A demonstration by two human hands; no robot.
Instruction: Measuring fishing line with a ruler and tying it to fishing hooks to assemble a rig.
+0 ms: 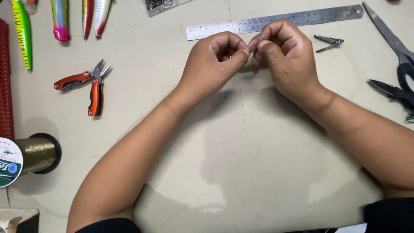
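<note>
My left hand (pixel 213 60) and my right hand (pixel 284 54) meet fingertip to fingertip over the grey table, just below a steel ruler (pixel 276 23). Both pinch something very small between thumb and forefinger; it is too small to identify, and the fingers hide it. A spool of olive-gold fishing line (pixel 32 155) lies on its side at the left edge. No line is visibly running to my hands.
Orange-handled folding pliers (pixel 88 84) lie open at the left. Several colourful fishing lures (pixel 60 19) line the top left, beside a red mesh piece (pixel 4 82). A small metal clipper (pixel 328 42) and black-handled scissors (pixel 396 51) sit at the right. A clear bag of small metal parts (pixel 157 5) lies at the top.
</note>
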